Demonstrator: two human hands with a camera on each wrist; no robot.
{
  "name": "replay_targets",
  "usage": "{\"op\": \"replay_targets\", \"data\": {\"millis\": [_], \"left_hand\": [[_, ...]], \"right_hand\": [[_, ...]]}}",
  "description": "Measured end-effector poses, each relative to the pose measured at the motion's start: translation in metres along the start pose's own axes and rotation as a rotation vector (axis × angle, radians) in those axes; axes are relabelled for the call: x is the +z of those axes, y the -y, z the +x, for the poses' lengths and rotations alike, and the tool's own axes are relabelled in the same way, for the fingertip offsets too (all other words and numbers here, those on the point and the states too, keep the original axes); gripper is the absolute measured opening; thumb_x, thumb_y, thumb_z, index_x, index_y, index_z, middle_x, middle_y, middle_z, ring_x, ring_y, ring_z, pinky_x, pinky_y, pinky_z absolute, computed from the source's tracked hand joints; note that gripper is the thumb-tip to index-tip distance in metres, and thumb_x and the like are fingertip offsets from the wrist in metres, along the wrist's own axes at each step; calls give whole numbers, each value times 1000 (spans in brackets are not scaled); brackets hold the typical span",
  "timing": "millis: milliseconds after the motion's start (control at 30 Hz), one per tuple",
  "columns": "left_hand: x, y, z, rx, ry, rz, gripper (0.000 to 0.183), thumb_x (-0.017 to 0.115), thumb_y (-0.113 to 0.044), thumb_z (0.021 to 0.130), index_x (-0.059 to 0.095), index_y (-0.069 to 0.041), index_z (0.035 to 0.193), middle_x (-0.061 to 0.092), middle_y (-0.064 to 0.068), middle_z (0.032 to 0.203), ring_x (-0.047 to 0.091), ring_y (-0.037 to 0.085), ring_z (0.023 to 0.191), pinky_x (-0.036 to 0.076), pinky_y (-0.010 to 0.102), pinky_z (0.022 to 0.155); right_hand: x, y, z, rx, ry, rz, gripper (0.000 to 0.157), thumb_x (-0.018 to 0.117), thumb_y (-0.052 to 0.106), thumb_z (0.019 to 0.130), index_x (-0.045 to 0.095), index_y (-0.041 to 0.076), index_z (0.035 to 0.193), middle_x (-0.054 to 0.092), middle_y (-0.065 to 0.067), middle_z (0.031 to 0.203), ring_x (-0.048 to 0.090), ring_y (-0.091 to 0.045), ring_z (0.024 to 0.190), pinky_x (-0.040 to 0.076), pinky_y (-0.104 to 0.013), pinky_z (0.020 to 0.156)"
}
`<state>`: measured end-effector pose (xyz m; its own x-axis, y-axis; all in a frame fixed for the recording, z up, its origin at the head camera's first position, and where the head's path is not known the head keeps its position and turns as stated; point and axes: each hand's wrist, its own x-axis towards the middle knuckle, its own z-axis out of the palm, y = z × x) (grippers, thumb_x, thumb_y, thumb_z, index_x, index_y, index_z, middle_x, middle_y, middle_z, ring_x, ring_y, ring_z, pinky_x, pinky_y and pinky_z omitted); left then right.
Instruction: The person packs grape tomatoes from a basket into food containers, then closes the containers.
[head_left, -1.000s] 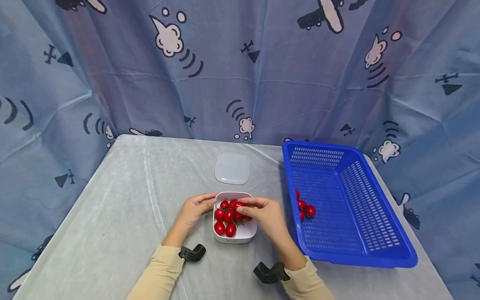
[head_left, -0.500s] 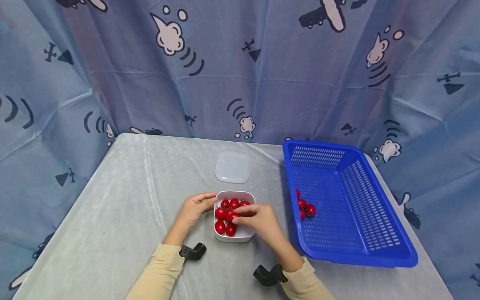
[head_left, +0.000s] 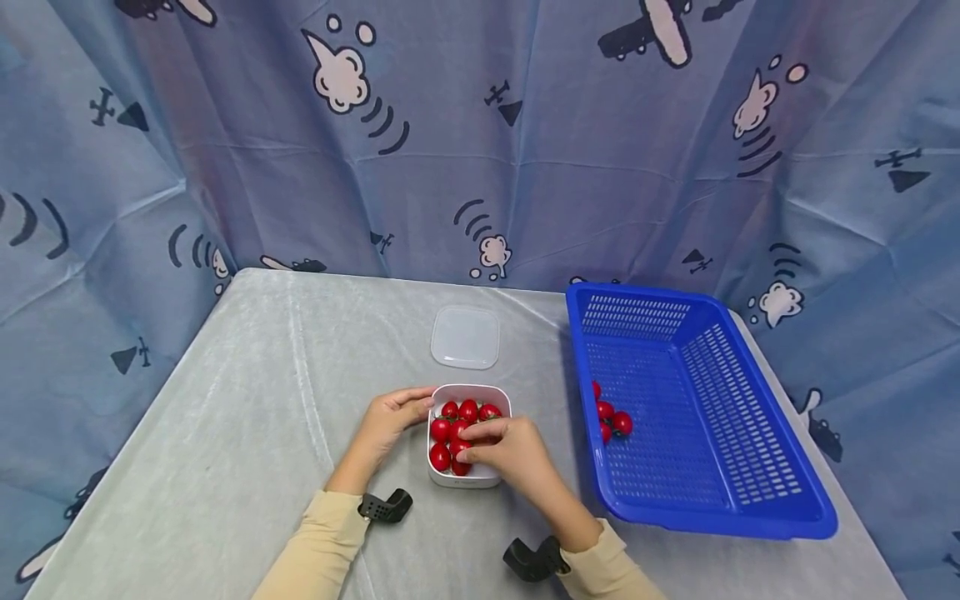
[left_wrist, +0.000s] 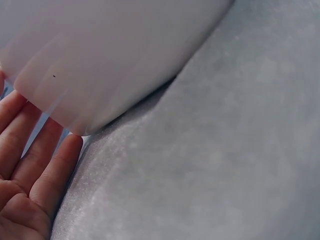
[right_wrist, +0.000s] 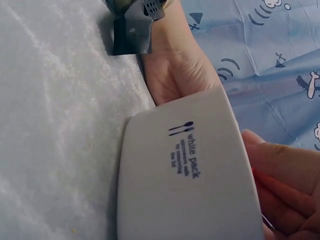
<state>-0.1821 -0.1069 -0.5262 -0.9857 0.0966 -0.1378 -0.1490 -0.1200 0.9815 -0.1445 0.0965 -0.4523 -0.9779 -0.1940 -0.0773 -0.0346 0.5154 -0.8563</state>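
I see the right hand (head_left: 516,454) pinching a tomato (head_left: 460,449) inside the white box (head_left: 467,482), the left hand's (head_left: 392,419) extended fingers touching its wall. I judge things well along: most visible tomatoes are boxed, a few (head_left: 622,423) remain in the blue basket (head_left: 720,523), the lid (head_left: 465,337) lies off.

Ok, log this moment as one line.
left hand: touches white box; right hand: fingers pinch tomato in box; lid: off, beyond box; blue basket: other tomatoes, left side

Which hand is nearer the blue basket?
Right. The right hand is over the white box, left of the basket; the left hand, farther off, touches that box's left side.
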Motion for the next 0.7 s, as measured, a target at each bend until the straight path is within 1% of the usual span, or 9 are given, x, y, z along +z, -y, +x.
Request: {"op": "replay_targets", "data": {"millis": [100, 167, 400, 500, 600, 700], "left_hand": [[0, 0, 0, -5, 1, -2, 37, 68, -9, 93, 63, 11, 125, 70, 21, 119, 68, 2, 90, 57, 20, 86], [0, 0, -1, -3, 3, -2, 38, 68, -10, 93, 63, 11, 125, 71, 20, 118, 68, 2, 90, 57, 21, 86], [0, -2, 0, 9, -12, -8, 36, 68, -9, 92, 65, 10, 123, 75, 4, 110, 69, 3, 91, 57, 21, 85], [-1, -2, 0, 10, -18, 1, 35, 68, -9, 92, 65, 9, 122, 75, 5, 110, 69, 3, 91, 57, 21, 85], [0, -1, -1, -5, -16, 2, 35, 69, -10, 92, 66, 8, 122, 74, 10, 113, 68, 3, 91, 57, 21, 85], [0, 0, 0, -15, -18, -13, 35, 68, -9, 92, 66, 8, 122, 73, 12, 115, 69, 3, 90, 57, 21, 85]], "right_hand": [[1, 1, 0, -13, 10, -14, 22, 90, 9, 68, 81, 6, 88, 78, -9, 89, 70, -23, 96, 53, -17, 73], [2, 2, 0, -20, 19, -18, 22, 89, 9, 68, 81, 5, 88, 78, -9, 89, 70, -23, 95, 54, -17, 72], [3, 3, 0, -29, 21, -36, 22, 90, 10, 68, 81, 6, 88, 78, -8, 88, 69, -23, 95, 55, -18, 72], [2, 5, -1, -31, 11, -38, 21, 89, 11, 70, 82, 7, 89, 78, -7, 89, 70, -23, 95, 56, -19, 75], [-6, 12, -6, -15, -12, -16, 20, 89, 12, 70, 82, 8, 89, 78, -8, 91, 69, -22, 94, 56, -20, 75], [-25, 23, -11, 28, -45, 48, 21, 89, 15, 72, 82, 9, 91, 78, -9, 94, 70, -21, 95, 57, -20, 74]]}}
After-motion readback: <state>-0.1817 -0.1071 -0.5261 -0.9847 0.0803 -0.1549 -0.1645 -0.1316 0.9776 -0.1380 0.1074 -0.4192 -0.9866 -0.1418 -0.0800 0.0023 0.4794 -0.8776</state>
